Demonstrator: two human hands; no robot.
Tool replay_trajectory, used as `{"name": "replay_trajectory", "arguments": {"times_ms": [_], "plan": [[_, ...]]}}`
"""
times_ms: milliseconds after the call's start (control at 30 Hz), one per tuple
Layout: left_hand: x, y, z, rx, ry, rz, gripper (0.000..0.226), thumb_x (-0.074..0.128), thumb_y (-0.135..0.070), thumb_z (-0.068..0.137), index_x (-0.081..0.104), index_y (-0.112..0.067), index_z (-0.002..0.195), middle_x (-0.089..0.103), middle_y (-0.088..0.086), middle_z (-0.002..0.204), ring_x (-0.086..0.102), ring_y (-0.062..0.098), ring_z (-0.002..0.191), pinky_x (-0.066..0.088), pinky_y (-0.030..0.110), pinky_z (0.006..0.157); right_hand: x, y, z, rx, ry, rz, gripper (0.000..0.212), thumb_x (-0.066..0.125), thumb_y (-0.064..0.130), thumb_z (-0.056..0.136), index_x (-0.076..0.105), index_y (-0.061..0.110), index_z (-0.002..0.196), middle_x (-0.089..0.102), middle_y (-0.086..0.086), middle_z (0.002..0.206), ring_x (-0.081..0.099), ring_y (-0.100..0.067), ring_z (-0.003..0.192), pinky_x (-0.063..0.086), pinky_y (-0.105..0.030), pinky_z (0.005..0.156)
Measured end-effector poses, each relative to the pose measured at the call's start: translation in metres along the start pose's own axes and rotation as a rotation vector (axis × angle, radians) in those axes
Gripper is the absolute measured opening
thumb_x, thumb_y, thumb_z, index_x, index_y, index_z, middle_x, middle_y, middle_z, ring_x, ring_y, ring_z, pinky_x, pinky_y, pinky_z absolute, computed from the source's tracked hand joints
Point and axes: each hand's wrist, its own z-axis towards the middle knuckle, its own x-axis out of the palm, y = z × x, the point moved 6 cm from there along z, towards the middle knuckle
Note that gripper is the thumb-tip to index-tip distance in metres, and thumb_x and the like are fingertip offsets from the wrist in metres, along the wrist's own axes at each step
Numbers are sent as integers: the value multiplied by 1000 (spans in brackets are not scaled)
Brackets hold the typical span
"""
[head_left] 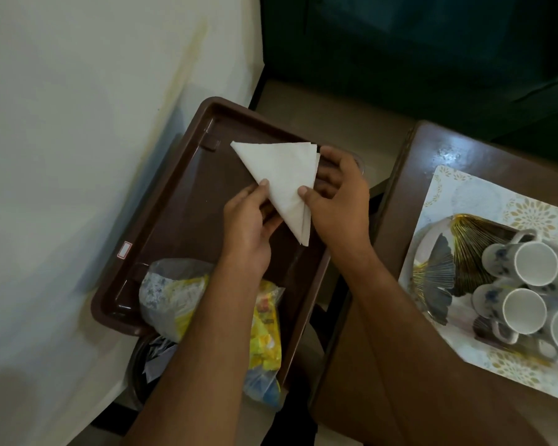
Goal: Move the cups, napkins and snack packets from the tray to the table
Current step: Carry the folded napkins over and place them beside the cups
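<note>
Closest in, two bare forearms reach forward over the snack packets (pixel 264 320), which lie in clear bags at the near end of the brown tray (pixel 161 201). Up ahead, both hands have the napkins (pixel 281 175): a white stack folded into a triangle, lifted just above the tray's far half. The left hand (pixel 248 226) pinches the lower left edge, thumb on top and fingers curled beneath. The right hand (pixel 339 201) clamps the right side, thumb pressed on the face, fingers wrapped behind the top corner. So each grip is closed on the stack, not gaping at all.

The cups (pixel 529 284) already sit on a gold-patterned plate (pixel 445 262) over a placemat (pixel 458 194) on the table (pixel 400 194) to the right. That makes this the napkin step, I'd say. Next calls for carrying the stack rightward, keeping the layers squeezed so none slips, and setting it down clear of the cups. The packets look to be last.
</note>
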Motion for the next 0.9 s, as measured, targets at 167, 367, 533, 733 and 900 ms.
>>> {"name": "replay_trajectory", "arguments": {"times_ms": [167,367,533,733,900], "plan": [[7,7,-16,13,21,16,22,62,-17,103,72,-13,123,79,7,117,76,22,110,65,42,89,-16,-7,-14,62,-6,95,68,75,20,95,41,17,154,66,1,138,65,-12,123,58,-28,98],[32,32,-46,11,112,100,22,64,-18,103,73,-13,123,80,7,117,77,23,109,64,41,91,-53,-18,-28,93,-75,159,48,78,25,93,59,15,136,69,4,126,68,-11,112,60,-27,89],[57,64,-72,-9,85,125,34,55,-38,107,73,-14,123,79,10,117,76,24,104,63,36,80,-101,-31,-45,72,-159,132,46,80,16,89,59,16,129,67,3,122,66,-14,113,60,-24,85],[99,105,-105,1,110,256,23,56,-32,107,76,-20,107,81,1,107,77,19,100,65,36,83,-169,-50,-69,33,-245,191,41,81,18,89,65,15,126,71,0,117,70,-11,107,62,-28,86],[135,145,-132,25,136,325,26,54,-32,108,75,-19,115,80,2,112,76,21,104,63,40,85,-228,-64,-85,0,-350,176,28,77,13,90,70,17,116,71,11,111,68,-2,103,58,-18,82]]}}
